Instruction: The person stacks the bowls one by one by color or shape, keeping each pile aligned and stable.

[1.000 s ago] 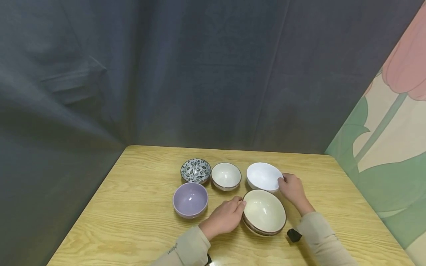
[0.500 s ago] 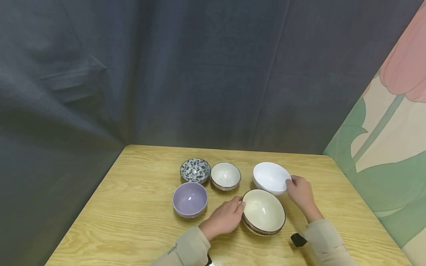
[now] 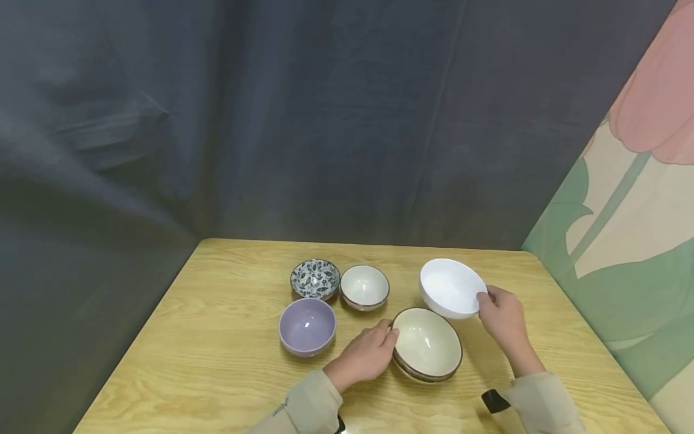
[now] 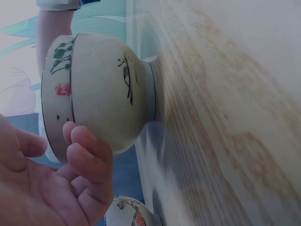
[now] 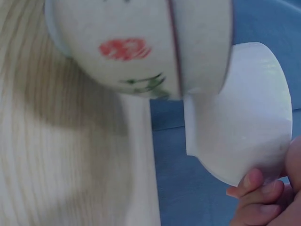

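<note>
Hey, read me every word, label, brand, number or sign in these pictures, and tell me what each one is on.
No text can be read.
Left sleeve: dark lettering, too small to read.
Upper stacked bowl: red mark, too blurred to tell whether it's writing.
Lower stacked bowl: another red mark, likewise too blurred.

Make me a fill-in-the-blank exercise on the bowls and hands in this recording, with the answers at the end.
Only ____ hand, the right hand, holds the white bowl, clear of the table.
The left hand pinches the cream bowl at its brown ____.
The purple bowl stands just in ____ of the patterned bowl.
In the head view, the small off-white bowl is to the ____ of the patterned bowl.

Missing words: one; rim; front; right.
</note>
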